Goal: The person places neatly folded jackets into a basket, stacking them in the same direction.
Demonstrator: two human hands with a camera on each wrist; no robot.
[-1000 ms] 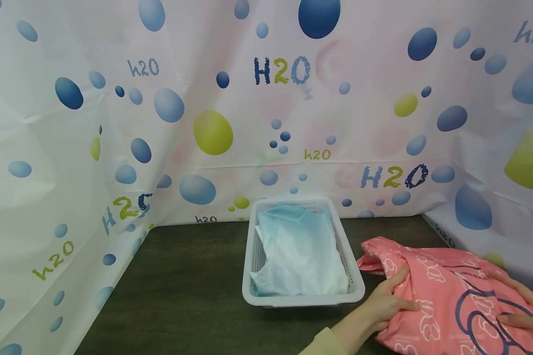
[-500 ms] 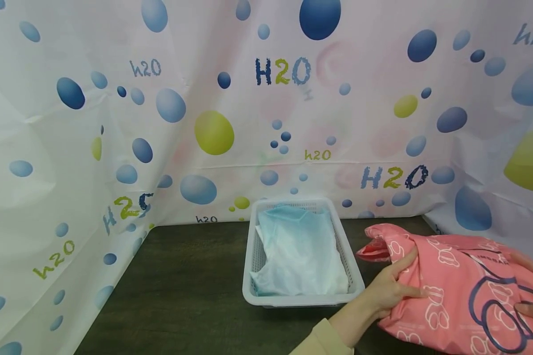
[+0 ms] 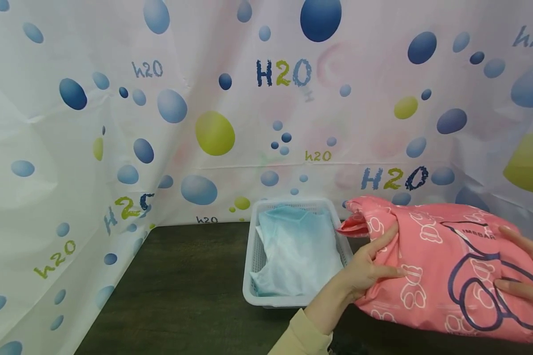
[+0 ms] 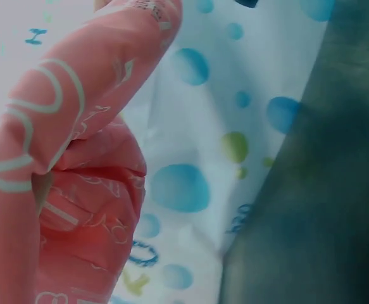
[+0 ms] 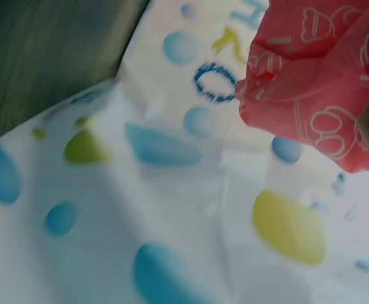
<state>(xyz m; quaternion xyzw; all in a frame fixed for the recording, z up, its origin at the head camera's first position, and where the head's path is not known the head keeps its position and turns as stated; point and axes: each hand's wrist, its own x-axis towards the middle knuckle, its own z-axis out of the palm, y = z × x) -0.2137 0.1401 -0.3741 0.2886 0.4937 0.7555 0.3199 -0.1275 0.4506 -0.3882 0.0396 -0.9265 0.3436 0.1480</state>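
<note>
A bulging pink bag (image 3: 435, 276) with white bear outlines and a large dark blue print is held up off the table at the right of the head view. Its left end is folded into a loose, crumpled flap. My left hand (image 3: 366, 266) grips the bag near that flap, thumb and a finger on its front face. At the far right, my right hand (image 3: 530, 271) holds the other end, partly cut off by the frame edge. Pink folds (image 4: 102, 190) fill the left side of the left wrist view. The bag's crumpled corner (image 5: 323, 82) shows in the right wrist view.
A white plastic basket (image 3: 248, 276) stands on the dark table (image 3: 182, 286), left of the bag. Inside it lies folded blue-and-white cloth (image 3: 293, 256). A white sheet (image 3: 257, 148) with blue and green spots hangs behind and at both sides.
Both hands have lifted the pink bag, first shifting slightly right, then up and left. Its flap now overlaps the basket's right edge in the head view. The basket has stayed put.
</note>
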